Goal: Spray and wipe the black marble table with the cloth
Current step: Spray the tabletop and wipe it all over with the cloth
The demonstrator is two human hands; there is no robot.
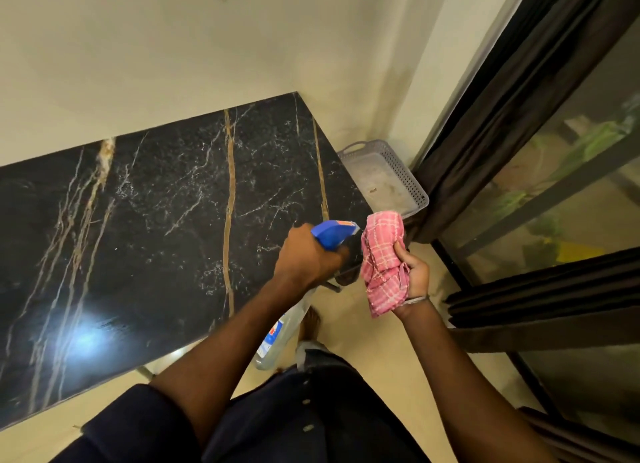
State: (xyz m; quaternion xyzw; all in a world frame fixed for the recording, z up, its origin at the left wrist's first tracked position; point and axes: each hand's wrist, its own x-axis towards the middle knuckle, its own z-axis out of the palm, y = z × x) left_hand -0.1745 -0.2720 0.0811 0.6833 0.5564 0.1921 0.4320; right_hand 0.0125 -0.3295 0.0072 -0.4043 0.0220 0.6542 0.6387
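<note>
cream wall [173,47] | beige floor [374,341] | dark curtain [502,116] | grey basket [384,178]

The person is wearing a dark navy shirt [311,421] — small pale buttons are running down its front, and the sleeves [138,424] are sitting rolled up above the elbows, leaving both forearms bare. A thin metal bangle [414,300] is circling the right wrist — slim and silvery. One foot [310,324] is showing below, blurred.
</note>
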